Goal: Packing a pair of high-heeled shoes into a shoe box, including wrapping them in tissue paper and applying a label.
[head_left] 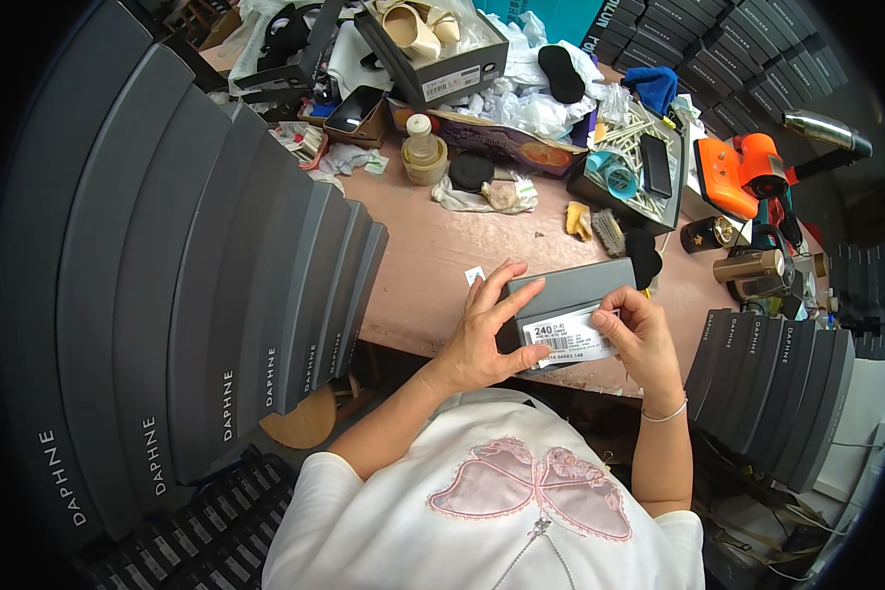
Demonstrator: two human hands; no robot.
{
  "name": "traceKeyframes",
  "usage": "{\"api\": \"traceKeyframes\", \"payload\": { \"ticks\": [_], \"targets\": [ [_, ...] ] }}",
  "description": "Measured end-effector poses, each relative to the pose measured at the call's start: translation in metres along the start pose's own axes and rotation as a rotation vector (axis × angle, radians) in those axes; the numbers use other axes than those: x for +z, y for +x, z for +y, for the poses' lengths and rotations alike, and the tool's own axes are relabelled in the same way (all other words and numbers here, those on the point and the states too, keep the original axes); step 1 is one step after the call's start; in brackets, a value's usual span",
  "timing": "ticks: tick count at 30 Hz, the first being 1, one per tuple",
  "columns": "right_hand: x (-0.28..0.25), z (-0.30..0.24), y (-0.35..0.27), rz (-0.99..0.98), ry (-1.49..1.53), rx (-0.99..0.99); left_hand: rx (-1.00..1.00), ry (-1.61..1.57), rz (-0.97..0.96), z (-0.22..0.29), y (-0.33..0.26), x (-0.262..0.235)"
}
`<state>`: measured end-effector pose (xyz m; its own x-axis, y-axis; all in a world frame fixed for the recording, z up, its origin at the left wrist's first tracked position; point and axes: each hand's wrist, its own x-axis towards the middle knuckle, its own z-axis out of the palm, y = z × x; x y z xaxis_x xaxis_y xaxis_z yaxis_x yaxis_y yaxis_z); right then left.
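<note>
A dark grey shoe box [572,285] lies at the table's near edge in front of me. On its near side is a white printed label [567,340] with a barcode. My left hand [482,329] rests at the box's left end, fingers spread and stretched over its edge, the thumb touching the label's lower left part. At the label's right end, my right hand [634,329] pinches its upper edge between thumb and fingers. A small white paper piece [474,275] lies beyond my left fingertips.
Tall stacks of grey shoe boxes stand at left [206,246] and right [772,383]. Across the pinkish table [413,256] are a glue bottle [421,143], a brush [609,232], a tray of white sticks [627,192], an orange heat gun [742,172], and an open shoe box [438,69] with beige shoes.
</note>
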<state>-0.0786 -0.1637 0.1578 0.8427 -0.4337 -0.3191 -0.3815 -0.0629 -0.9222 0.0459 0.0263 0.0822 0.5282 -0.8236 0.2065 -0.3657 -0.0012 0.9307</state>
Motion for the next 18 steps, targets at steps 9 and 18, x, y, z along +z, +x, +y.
{"api": "traceKeyframes", "payload": {
  "ticks": [9,18],
  "targets": [
    [0.0041,0.0030,0.0010,-0.012,0.006,-0.006,-0.006,0.025,0.007,0.0008,-0.0002,0.0010],
    [0.0058,0.0016,0.0015,0.001,-0.062,-0.007,-0.010,0.020,0.001,-0.0007,0.0001,0.0009]
  ]
}}
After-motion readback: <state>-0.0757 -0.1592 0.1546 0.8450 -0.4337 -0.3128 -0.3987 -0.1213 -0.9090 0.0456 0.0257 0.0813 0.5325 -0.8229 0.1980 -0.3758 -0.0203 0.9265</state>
